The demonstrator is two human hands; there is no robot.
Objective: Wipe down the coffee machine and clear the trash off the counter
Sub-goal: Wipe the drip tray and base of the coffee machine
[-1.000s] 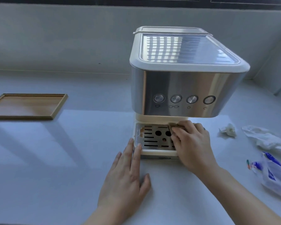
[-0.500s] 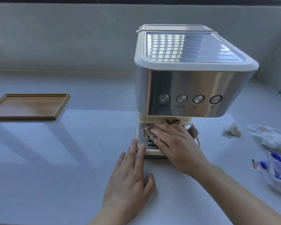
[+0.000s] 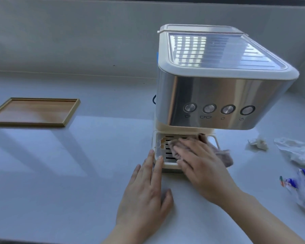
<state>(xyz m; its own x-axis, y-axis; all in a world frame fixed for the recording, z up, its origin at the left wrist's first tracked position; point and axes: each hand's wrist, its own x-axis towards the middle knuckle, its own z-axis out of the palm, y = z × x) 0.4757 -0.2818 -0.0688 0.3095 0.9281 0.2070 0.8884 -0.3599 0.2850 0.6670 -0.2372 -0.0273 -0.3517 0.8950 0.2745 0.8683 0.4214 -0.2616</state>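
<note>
A cream and steel coffee machine (image 3: 218, 95) stands on the white counter (image 3: 77, 173). Its metal drip tray (image 3: 163, 155) shows a brown stain (image 3: 162, 144) at the left. My right hand (image 3: 201, 166) presses a greyish cloth (image 3: 224, 154) flat on the tray, its fingers lying just right of the stain. My left hand (image 3: 146, 194) lies flat on the counter, fingertips touching the tray's front left corner. Trash lies to the right: a crumpled tissue (image 3: 258, 144), a white wrapper (image 3: 298, 152) and a blue-printed plastic bag (image 3: 303, 189).
A shallow wooden tray (image 3: 33, 111) sits on the counter at the far left. A pale wall runs behind the machine, and the counter's front edge is at the bottom of the view.
My right hand has slid the cloth leftward across the drip tray toward the stain. The cloth now trails out to the right. My left hand has stayed at the tray's corner.
</note>
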